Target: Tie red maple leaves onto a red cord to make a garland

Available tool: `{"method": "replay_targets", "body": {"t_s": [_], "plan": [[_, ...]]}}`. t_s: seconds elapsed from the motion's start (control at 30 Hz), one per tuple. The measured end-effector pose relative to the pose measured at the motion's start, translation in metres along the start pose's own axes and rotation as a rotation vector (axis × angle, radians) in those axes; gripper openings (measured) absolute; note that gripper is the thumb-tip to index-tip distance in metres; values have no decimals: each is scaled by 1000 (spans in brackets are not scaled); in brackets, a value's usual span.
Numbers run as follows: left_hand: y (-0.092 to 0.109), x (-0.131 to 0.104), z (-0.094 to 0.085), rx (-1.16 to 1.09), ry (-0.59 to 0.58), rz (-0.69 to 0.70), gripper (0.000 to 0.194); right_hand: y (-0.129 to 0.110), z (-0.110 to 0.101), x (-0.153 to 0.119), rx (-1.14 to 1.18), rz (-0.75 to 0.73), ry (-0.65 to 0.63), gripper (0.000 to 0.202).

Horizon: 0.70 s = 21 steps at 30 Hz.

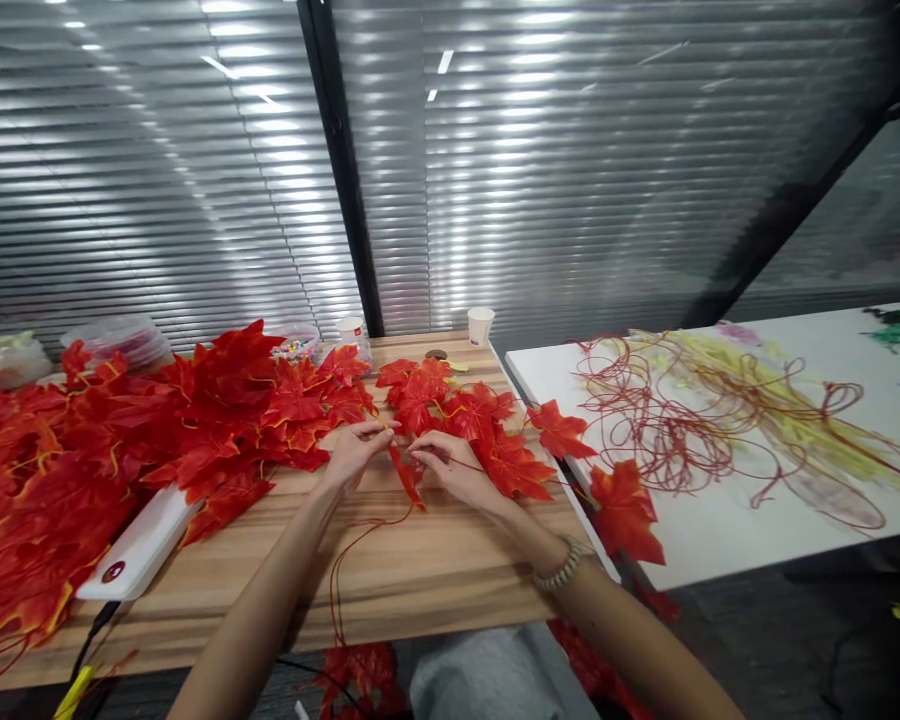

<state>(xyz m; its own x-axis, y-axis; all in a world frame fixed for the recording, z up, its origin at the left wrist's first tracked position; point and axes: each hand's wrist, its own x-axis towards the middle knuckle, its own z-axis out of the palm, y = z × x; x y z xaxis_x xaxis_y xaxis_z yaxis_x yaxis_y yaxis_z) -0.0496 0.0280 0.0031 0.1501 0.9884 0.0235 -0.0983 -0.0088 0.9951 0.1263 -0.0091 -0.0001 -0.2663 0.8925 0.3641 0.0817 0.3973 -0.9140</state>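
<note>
My left hand [356, 455] pinches the top of a red artificial maple leaf [407, 482], which hangs down between my hands above the wooden table. Close beside it, my right hand [456, 468] has its thumb and fingertips pressed together on a thin red cord [367, 525]. Part of the cord crosses the back of that hand, and part runs below the leaf to the table's front edge. Exactly how cord and stem meet is too small to make out. More red leaves [424, 390] lie just behind and right of my hands, some trailing past the table's edge.
A big heap of red leaves [217, 400] covers the left side, beside a white power bank [139, 545] with a black cable. Paper cups [481, 326] and a tub of beads [294, 343] stand behind. Tangled red cord [660, 430] lies on a white table [727, 540] at right.
</note>
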Motion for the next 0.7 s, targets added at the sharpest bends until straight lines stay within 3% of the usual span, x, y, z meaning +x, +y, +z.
{"method": "replay_targets", "body": {"t_s": [0.23,0.7], "plan": [[-1,-1,3,49,-136,1,17,-3,-2,0,75,-8,80,15],[2,-7,12,126,-102,42,21,2,-2,0,-36,-85,217,13]]}}
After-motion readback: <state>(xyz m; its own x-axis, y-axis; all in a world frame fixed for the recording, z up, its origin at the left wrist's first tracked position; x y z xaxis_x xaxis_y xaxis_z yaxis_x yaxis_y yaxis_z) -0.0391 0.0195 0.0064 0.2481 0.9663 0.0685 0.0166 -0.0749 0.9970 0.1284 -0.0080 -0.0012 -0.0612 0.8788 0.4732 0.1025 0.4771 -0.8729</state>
